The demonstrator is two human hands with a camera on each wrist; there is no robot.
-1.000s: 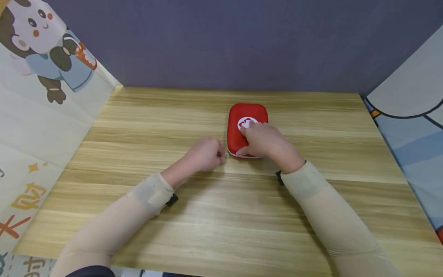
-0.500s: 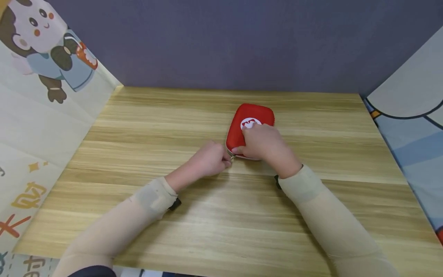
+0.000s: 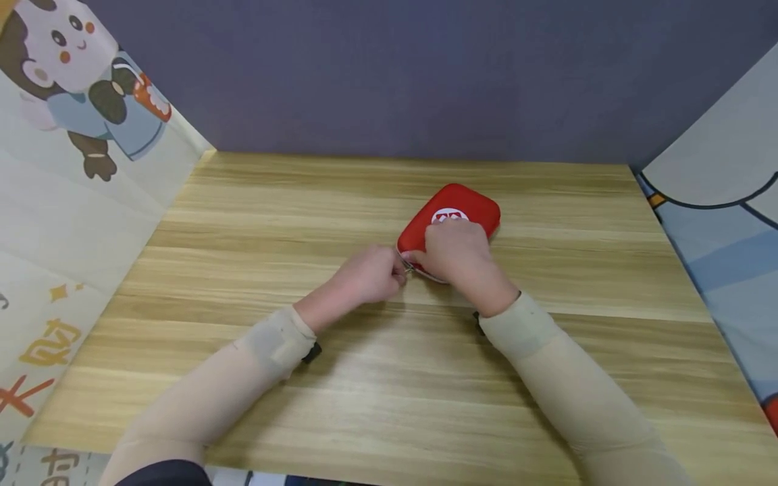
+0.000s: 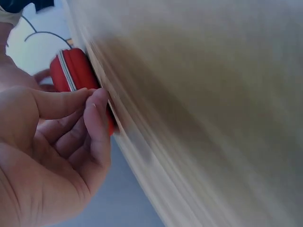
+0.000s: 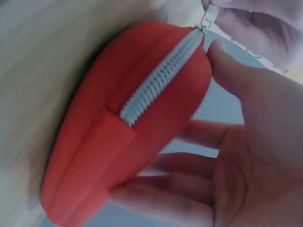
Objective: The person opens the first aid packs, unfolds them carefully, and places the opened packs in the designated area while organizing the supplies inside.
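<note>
A red zip case [image 3: 464,197] with a round white emblem lies at an angle on the wooden table. My right hand [image 3: 458,250] holds it from above, thumb at its near left corner and fingers on its top. At that corner my left hand [image 3: 373,275] pinches the metal zipper pull [image 5: 210,15] between thumb and index finger. In the right wrist view, a short row of pale zipper teeth [image 5: 158,80] runs from the pull down to a red fabric end tab. The teeth that show there are meshed. My right hand covers part of the emblem.
The wood-grain table [image 3: 365,418] reaches back to a dark grey-blue wall [image 3: 389,74]. Printed panels with cartoon figures stand along its left side [image 3: 61,202] and right side [image 3: 723,223].
The case has turned clockwise under my right hand, its far end swinging to the right. My left hand has shifted slightly right, staying at the zipper corner.
</note>
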